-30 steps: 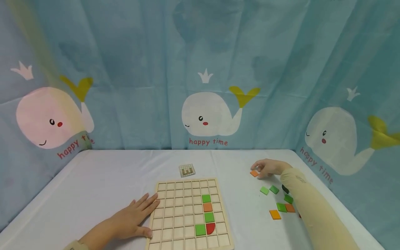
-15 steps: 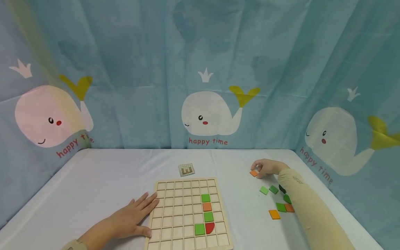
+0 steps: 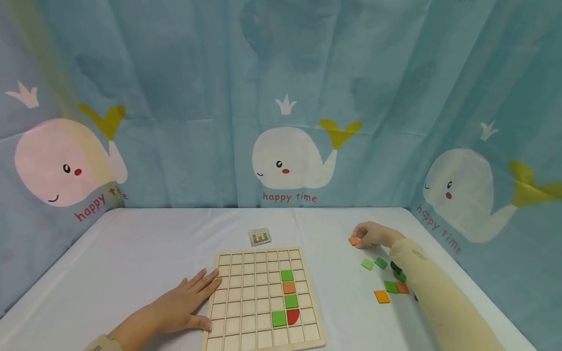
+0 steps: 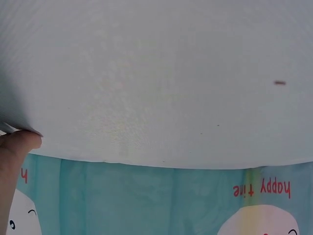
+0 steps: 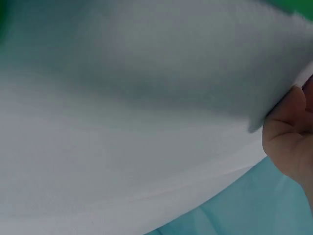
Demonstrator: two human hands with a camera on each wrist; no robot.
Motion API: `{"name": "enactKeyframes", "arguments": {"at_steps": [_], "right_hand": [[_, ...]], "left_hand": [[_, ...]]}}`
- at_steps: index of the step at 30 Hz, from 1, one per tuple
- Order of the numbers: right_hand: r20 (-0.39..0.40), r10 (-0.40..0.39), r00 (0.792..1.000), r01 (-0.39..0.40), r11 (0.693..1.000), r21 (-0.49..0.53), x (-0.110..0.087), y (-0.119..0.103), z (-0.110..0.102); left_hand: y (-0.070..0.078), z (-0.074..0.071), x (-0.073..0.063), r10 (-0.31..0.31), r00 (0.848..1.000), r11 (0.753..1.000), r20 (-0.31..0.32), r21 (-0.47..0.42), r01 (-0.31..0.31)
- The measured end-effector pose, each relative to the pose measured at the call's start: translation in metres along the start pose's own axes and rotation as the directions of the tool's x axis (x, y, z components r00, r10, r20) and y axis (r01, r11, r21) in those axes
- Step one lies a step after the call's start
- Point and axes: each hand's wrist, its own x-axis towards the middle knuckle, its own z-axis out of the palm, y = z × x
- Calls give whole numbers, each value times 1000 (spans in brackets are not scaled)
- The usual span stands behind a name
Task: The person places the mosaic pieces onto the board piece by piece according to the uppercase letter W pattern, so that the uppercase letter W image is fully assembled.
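Note:
My left hand (image 3: 182, 304) lies with straight fingers on the left edge of a wooden grid board (image 3: 249, 295). In the left wrist view only a fingertip (image 4: 22, 144) shows at the left side. On the board sit several green square tiles (image 3: 291, 301), an orange tile (image 3: 289, 287) and a red quarter-round tile (image 3: 293, 316). At the right, my right hand (image 3: 372, 235) pinches another orange tile (image 3: 353, 241) between thumb and fingers, at or close to the tabletop. The right wrist view shows part of that hand (image 5: 288, 132), and the tile is hidden there.
Near the right forearm lie loose tiles: a light green one (image 3: 367, 264), a yellow-orange one (image 3: 382, 297), a green one (image 3: 391, 287), an orange one (image 3: 402, 287) and darker ones partly behind the sleeve. A small pattern card (image 3: 260, 237) lies beyond the board. Whale-print curtains (image 3: 197, 161) surround the white table.
My right hand's fingers have drawn in around the orange tile, which has hardly moved. The left hand stays in place on the board. The whole view has shifted slightly.

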Motion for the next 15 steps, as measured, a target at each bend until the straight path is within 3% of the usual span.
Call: {"name": "enactKeyframes", "arguments": {"at_steps": [15], "right_hand": [[-95,-83,992,93,990,108,-52,-23,6]], "left_hand": [[1,1,0,-5,1000,1000,-6,21,5]]}}
